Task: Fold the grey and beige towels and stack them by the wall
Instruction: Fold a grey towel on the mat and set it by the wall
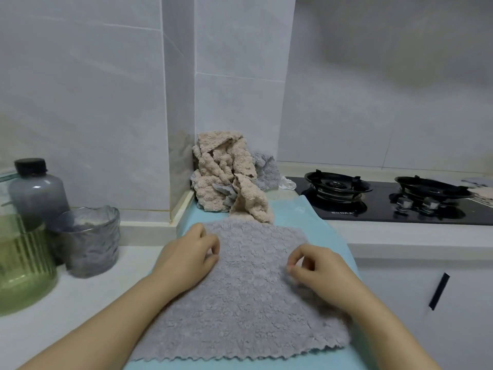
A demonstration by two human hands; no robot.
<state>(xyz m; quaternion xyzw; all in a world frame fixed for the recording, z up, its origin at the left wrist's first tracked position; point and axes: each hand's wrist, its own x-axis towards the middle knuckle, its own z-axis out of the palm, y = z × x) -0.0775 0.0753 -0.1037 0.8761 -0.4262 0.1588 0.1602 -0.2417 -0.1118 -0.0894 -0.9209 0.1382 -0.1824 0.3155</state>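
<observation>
Plainly, the first risk is a crooked fold. The grey towel [240, 303] lies spread flat on the light-blue mat [301, 209] on the desk, directly before us. The left grip [192, 252] has its fingers curled at the towel's left edge and seems to pinch it. The right grip [314, 265] rests on the towel's right part with thumb and fingertips drawn together; whether any cloth sits between them we cannot tell. If only one side is truly held when we lift, we judge the plush cloth would drag and skew, and the edges would not meet. A deep pinch might also take up the mat beneath the towel.

Beyond the towel's far edge a heap of crumpled towels [226, 177], beige and grey, leans in the wall corner. A beige tail from it reaches down to that far edge. A fold carried that way could snag the tail and pull the heap over. The heap also fills the very spot by the wall where the stack should go.

Left of the towel stand a glass cup [88, 241], a dark-capped bottle [37, 190] and a green jar [21, 263], which a wide elbow could knock. Right of the towel, past the mat, sits a gas hob [373, 198], and loose cloth should keep off it.
</observation>
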